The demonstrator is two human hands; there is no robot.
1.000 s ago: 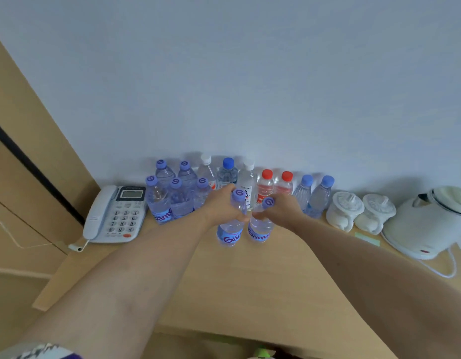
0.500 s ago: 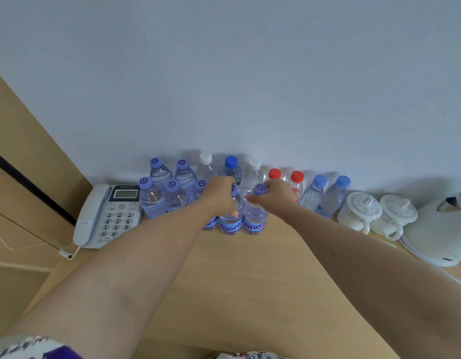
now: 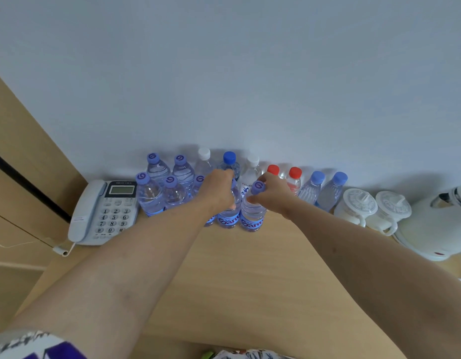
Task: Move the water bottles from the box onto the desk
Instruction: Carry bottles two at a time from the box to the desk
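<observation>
Left hand (image 3: pixel 219 193) and right hand (image 3: pixel 272 196), fingers curled round two Ganten bottles (image 3: pixel 252 216), stand them on the desk (image 3: pixel 250 281) at 12 o'clock beside many others; box unseen, so remainder unclear.
</observation>
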